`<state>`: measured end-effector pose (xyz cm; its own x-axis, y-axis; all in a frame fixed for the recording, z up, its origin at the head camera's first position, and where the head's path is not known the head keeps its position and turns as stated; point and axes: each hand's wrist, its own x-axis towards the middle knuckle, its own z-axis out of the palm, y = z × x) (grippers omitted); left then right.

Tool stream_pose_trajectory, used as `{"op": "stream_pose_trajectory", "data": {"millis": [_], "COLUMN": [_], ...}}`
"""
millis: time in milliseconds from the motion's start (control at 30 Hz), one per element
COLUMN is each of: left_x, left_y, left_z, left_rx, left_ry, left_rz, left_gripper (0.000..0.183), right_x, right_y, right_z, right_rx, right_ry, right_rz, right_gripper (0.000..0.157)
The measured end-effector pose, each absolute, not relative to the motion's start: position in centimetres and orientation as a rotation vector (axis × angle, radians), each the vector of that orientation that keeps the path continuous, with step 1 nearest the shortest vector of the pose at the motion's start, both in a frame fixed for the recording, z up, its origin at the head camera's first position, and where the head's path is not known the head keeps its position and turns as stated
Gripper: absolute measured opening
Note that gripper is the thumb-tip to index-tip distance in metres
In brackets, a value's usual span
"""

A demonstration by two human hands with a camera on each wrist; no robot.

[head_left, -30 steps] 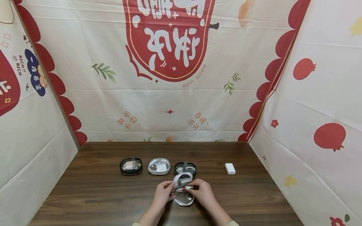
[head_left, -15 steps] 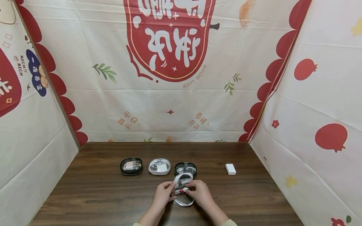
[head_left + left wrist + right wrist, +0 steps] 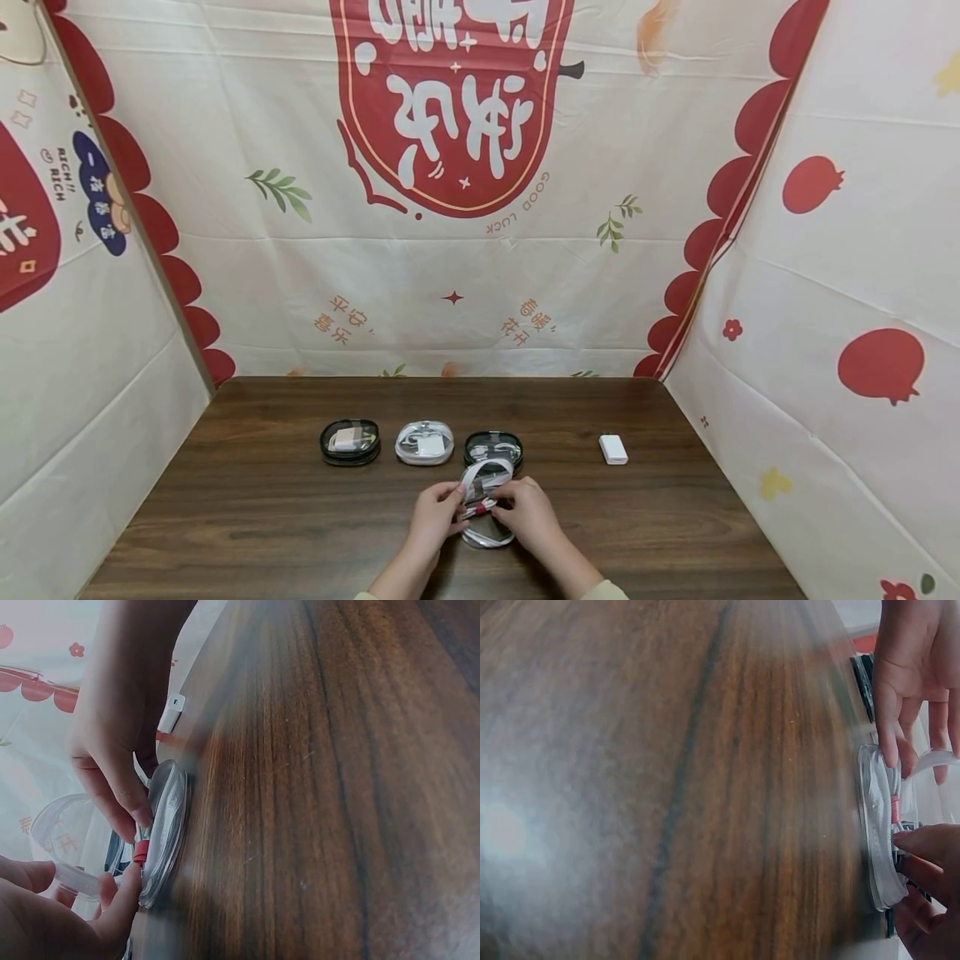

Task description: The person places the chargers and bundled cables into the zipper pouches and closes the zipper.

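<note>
A clear oval zip case [image 3: 489, 542] with white trim lies unzipped on the table, its lid raised on the far side. My left hand [image 3: 433, 518] holds the case at its left, thumb by the lid's edge and fingertips low at the rim. My right hand [image 3: 529, 515] pinches a coiled white cable [image 3: 486, 504] bound with a red band [image 3: 141, 851], in the mouth of the case. In the right wrist view, the cable's red band [image 3: 895, 810] shows between both hands' fingertips. My right hand's fingers partly cover the coil.
Behind the open case stands a black-trimmed clear case [image 3: 492, 447] with a cable in it. Further left are a white-trimmed case [image 3: 424, 442] and another black-trimmed case [image 3: 350, 442], both filled. A white charger plug [image 3: 613, 449] lies at the right. Fabric walls enclose the wooden table [image 3: 262, 517].
My right hand has moved slightly left and down with the cable, bringing the red band lower in the open case. My left hand stays at the case's left side.
</note>
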<state>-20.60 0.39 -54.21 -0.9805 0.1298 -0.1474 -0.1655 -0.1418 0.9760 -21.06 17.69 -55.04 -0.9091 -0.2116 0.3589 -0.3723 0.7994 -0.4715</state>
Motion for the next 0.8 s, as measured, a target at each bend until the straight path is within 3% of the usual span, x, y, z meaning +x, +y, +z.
{"op": "stream_pose_trajectory", "data": {"millis": [267, 500, 800], "left_x": [-20.2, -20.7, -20.4], "left_y": [0.4, 0.4, 0.4], "left_z": [-53.3, -54.1, -53.7], "left_rx": [-0.064, -0.076, -0.089], "left_ry": [1.923, 1.916, 1.909], "left_rz": [2.266, 2.273, 2.272], "left_gripper": [0.030, 0.030, 0.031], "right_x": [-20.6, -20.1, -20.5], "right_y": [18.5, 20.0, 23.2], "right_z": [-54.4, -53.8, -53.9], "right_rx": [0.432, 0.394, 0.105], "right_ry": [-2.703, -2.617, -2.514], "right_rz": [1.023, 1.249, 1.264], "right_gripper": [0.023, 0.019, 0.017]}}
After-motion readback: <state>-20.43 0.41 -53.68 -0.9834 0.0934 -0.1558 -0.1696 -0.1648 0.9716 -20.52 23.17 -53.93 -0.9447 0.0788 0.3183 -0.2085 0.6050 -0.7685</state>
